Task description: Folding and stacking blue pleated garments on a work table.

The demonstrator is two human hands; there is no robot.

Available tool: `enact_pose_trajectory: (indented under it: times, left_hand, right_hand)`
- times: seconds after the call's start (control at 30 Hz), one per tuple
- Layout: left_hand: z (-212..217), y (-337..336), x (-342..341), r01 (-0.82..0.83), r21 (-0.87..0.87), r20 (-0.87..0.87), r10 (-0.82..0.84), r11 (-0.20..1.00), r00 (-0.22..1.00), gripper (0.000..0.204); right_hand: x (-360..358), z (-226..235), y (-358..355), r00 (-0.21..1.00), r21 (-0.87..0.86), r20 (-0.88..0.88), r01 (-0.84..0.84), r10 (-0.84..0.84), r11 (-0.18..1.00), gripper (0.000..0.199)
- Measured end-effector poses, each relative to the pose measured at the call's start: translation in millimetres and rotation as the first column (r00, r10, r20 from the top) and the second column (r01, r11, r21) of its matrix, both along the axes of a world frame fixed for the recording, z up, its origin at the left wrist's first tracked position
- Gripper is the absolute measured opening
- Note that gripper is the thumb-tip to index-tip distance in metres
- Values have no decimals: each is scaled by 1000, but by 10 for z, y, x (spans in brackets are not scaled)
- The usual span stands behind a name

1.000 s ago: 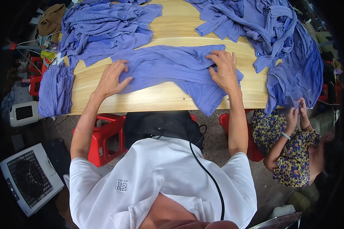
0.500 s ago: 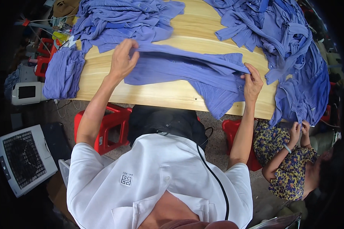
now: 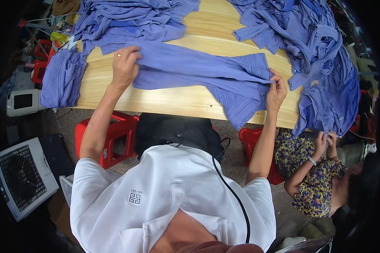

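Observation:
A periwinkle-blue pleated garment is stretched sideways over the wooden table in front of me. At its left end my left hand pinches the cloth, fingers closed on the edge. My right hand grips the right end between thumb and fingers. A ribbed, fan-shaped part of the garment drapes down to the table's near edge. Beyond my left hand lies a heap of the same blue garments.
A folded stack of blue garments sits at the table's left end. Another heap covers the right side, where a co-worker in a floral top handles its hanging edge. Red stools stand under the table's near edge.
My left hand has moved left, drawing its end of the garment outward. The upper layer now lies flatter and wider. My right hand still holds the other end.

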State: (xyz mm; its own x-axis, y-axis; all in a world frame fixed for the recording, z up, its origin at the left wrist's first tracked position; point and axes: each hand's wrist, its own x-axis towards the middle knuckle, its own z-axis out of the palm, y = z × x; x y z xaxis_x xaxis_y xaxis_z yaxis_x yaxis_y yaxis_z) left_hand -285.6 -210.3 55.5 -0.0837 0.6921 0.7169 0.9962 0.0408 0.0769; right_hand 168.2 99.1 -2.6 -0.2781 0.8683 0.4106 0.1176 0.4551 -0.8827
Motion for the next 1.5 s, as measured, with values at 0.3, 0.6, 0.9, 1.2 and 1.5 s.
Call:
enact_pose_trajectory:
  times: [0.3,0.6,0.9,1.2,1.5]
  left_hand:
    - [-263,-49,47,103,-327,201,-38,939,979,31]
    - [-328,-206,257,-72,-231,339,150,970,929,51]
    - [-481,257,679,-321,-219,435,387,921,813,48]
    - [-167,-399,530,-252,-404,742,476,879,471,65]
    - [-170,-449,361,-341,-528,670,628,778,396,74]
  right_hand:
    - [35,97,-96,829,378,543,-100,-133,920,16]
    - [90,255,-538,743,393,645,-123,-178,911,38]
    - [-451,38,-650,742,425,617,-32,-264,905,50]
    - [-594,158,-691,610,316,778,-174,-150,933,61]
    - [-1064,307,-1129,625,365,773,-304,-105,880,69]
